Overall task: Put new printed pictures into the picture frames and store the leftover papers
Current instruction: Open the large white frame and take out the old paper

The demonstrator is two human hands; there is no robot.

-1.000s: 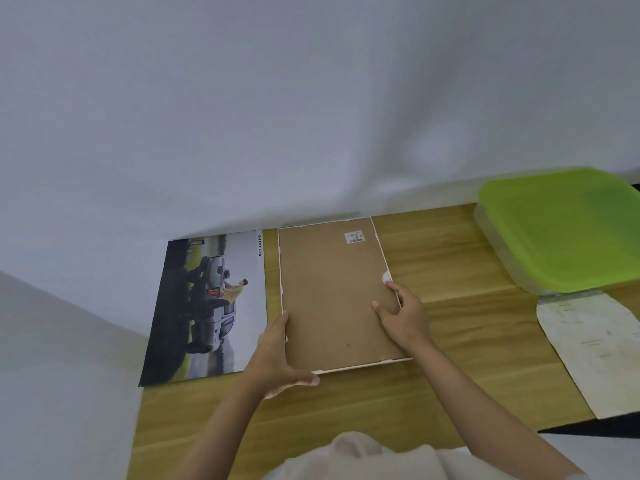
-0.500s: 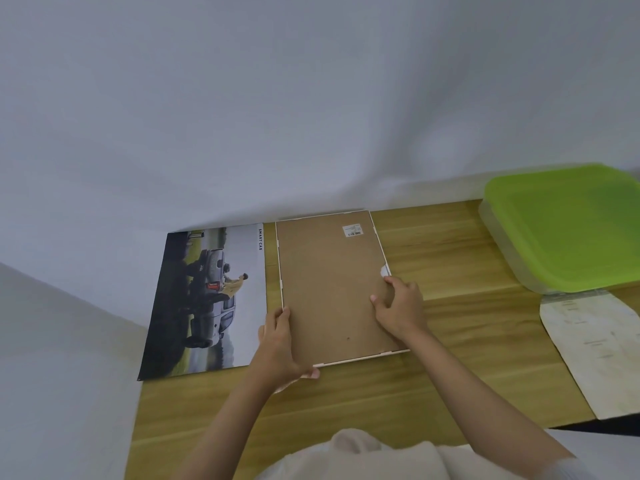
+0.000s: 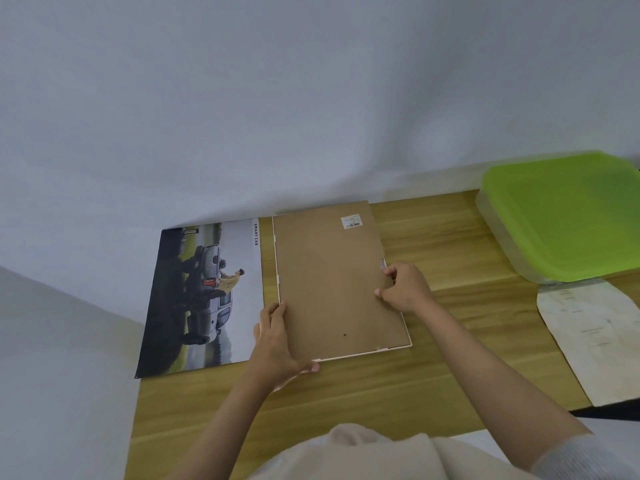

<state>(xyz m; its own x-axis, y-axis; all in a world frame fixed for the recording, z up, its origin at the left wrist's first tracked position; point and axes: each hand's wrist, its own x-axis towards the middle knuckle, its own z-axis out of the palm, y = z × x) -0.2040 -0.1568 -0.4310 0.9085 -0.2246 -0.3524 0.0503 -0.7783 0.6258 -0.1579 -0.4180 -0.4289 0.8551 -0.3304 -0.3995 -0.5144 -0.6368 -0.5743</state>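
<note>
A white picture frame (image 3: 334,282) lies face down on the wooden table (image 3: 450,358), its brown backing board up with a barcode sticker near the far right corner. My left hand (image 3: 275,344) holds the frame's near left corner, thumb along the front edge. My right hand (image 3: 403,289) sits at the right edge with curled fingers pinching a small tab there. A printed picture (image 3: 204,296) of a man beside a grey car lies flat to the left of the frame.
A clear box with a green lid (image 3: 564,216) stands at the far right. In front of it lies a pale sheet of paper (image 3: 595,337) reaching the table's near edge. A grey-white cloth wall runs behind and to the left of the table.
The frame has stayed in place. My right hand's fingers have curled tighter at the tab on the right edge. My left hand has kept its hold on the near left corner.
</note>
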